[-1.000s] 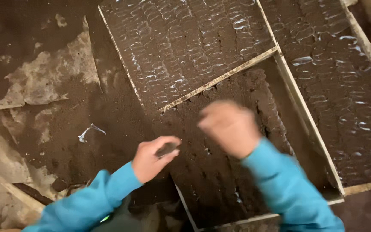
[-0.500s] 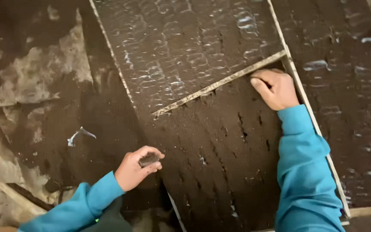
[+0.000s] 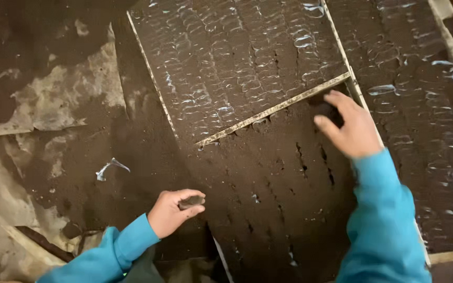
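Left hand (image 3: 171, 212), lower centre-left of frame: fingers curled shut round small dark clod of soil (image 3: 191, 201), resting at left edge of soil-filled tray (image 3: 273, 209). Right hand (image 3: 348, 126), upper right of centre: fingers loosely bent, partly open, tips touching dark soil in tray's top right corner, just below pale wooden slat (image 3: 273, 110); whether it grips anything, can't tell. Both sleeves turquoise. Above slat, trays w/ glistening plastic cells (image 3: 237, 63). Scrap of clear plastic (image 3: 108, 167) on soil-strewn surface, mid-left.
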